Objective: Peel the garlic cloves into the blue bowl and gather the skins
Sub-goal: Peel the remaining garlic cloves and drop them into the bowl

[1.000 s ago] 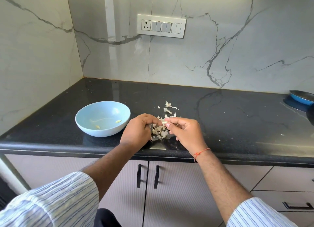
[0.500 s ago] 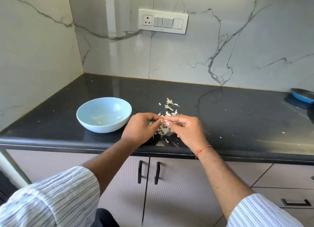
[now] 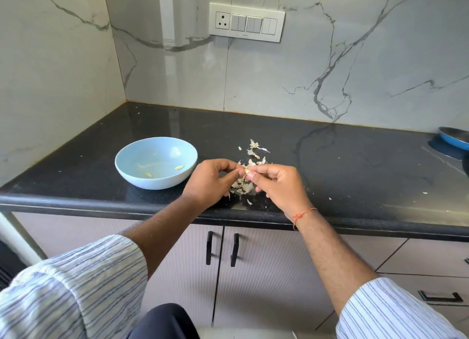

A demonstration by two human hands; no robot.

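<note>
On the black granite countertop (image 3: 330, 176), everything placed relative to the blue bowl (image 3: 132, 161)

Writing: no brand, label or lettering can be read on any item; the switch panel (image 3: 247, 22) on the marble wall above and right of the bowl shows one socket and three pairs of rocker switches, all unmarked

Left hand (image 3: 210, 180): just right of the bowl, fingers curled in, thumb and fingertips closed tight on the garlic clove (image 3: 246, 171)

Right hand (image 3: 278, 186): further right of the bowl, meeting the left hand tip to tip; thumb and forefinger pinch the same clove from the other side, the other fingers curled loosely under; an orange thread bracelet (image 3: 303, 214) sits on its wrist

Garlic clove: small, pale, held between the fingertips of both hands, above the skins, right of the bowl; how much skin is on it is too small to tell

Garlic skins (image 3: 253, 154): a loose pile of pale flakes on the counter right of the bowl, partly under and behind the hands, with a few stray flakes nearer the counter's front edge

Blue bowl: upright, near the counter's front edge, left of the hands and not touched by them

Peeled cloves (image 3: 179, 168): two small yellowish pieces lying apart on the bowl's floor

Blue pan (image 3: 454, 138): far right of the bowl, cut off by the frame edge

Cabinet doors (image 3: 177, 262): below the counter, with two black vertical handles (image 3: 209, 247) below the hands

Sleeves: white with blue stripes (image 3: 76, 288), pushed up both forearms
</note>
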